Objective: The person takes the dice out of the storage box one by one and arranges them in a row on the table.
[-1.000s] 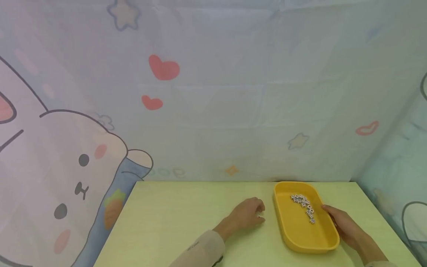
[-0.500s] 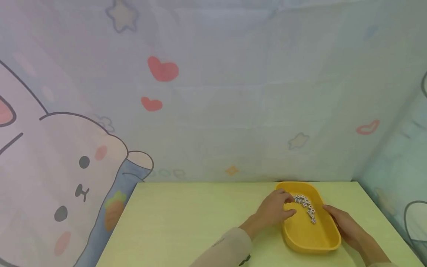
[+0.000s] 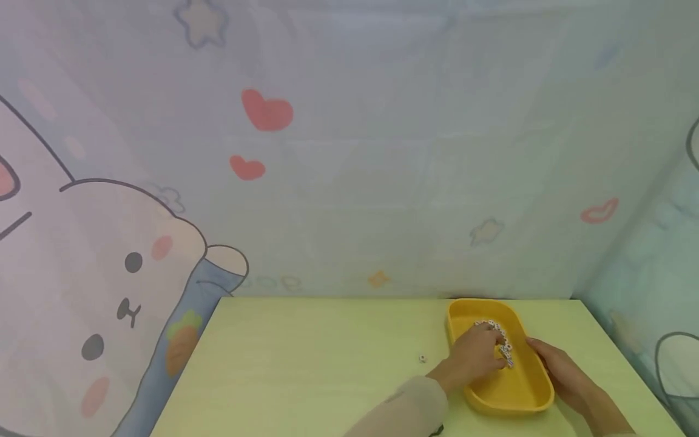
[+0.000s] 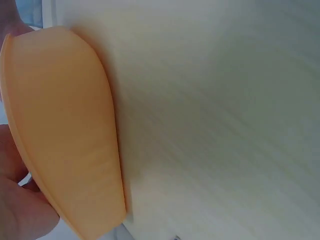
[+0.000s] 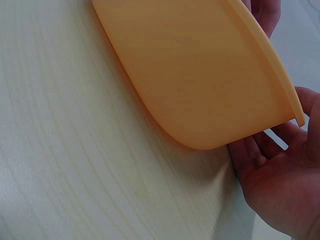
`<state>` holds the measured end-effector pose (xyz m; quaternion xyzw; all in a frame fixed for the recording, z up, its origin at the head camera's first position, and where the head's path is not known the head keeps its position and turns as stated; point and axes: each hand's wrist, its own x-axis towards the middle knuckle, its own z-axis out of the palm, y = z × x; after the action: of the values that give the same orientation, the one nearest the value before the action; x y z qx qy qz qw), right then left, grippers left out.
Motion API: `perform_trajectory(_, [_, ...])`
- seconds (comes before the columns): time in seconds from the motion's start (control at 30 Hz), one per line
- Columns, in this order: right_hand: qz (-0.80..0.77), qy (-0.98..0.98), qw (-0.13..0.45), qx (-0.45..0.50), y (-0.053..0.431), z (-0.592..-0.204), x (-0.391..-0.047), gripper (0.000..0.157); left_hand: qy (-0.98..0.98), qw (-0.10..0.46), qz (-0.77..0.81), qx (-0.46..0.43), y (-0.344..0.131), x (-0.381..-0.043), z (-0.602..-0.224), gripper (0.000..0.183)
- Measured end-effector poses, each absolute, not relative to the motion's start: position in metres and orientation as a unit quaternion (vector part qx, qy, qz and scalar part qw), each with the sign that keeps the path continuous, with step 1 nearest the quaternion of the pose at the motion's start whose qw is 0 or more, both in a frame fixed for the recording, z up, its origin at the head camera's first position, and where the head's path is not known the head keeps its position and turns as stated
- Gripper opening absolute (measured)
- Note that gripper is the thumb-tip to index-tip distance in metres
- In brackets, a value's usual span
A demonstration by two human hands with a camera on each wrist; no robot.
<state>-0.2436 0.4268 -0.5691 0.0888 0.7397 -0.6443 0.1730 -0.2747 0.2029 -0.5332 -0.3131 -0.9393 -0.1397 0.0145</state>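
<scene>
A yellow tray (image 3: 508,388) stands at the right of the table, holding several small white cubes (image 3: 491,323) with dark marks, perhaps beads or dice. My left hand (image 3: 474,355) reaches over its left side, thumb and fingertips apart among the cubes; whether they touch any cannot be told. In the left wrist view, the tray's wall (image 4: 70,135) hides the cubes, and part of my left hand (image 4: 25,210) shows over the rim. My right hand (image 3: 565,373) grips the tray's right edge, thumb at the rim (image 5: 297,112) and fingers beneath. One white cube (image 3: 423,359) lies alone on the table left of the tray.
The pale table (image 3: 306,364) extends to the left of the tray. A printed cloth backdrop (image 3: 382,152) with a bunny and hearts hangs along the table's back edge, with another cloth (image 3: 655,273) at the right side.
My left hand has moved right, from the table over the rim into the tray. A single white cube now shows where that arm had covered the table. My right hand stays on the tray.
</scene>
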Motion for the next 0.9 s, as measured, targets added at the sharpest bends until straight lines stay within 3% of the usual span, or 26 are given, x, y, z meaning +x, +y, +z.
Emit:
perform_trajectory(0.2, [-0.636,0.746,0.165,0.108,0.425,-0.571,-0.237,0.074,-0.947,-0.014,-0.13,-0.295,0.219,-0.269,-0.538,0.025])
perform_trajectory(0.43, [-0.645,0.741,0.162,0.093,0.425,-0.571,-0.241,0.075,-0.939,-0.033,-0.116,-0.323,0.224,-0.277,-0.537,0.032])
perform_trajectory(0.67, [-0.647,0.739,0.156,0.104,0.423,-0.569,-0.241,0.077,-0.941,-0.054,-0.139,-0.302,0.229,-0.281,-0.542,0.013])
perform_trajectory(0.9, [-0.637,0.747,0.157,0.108,0.423,-0.568,-0.243,0.08,-0.941,-0.051,-0.155,-0.297,0.231,-0.28,-0.546,0.009])
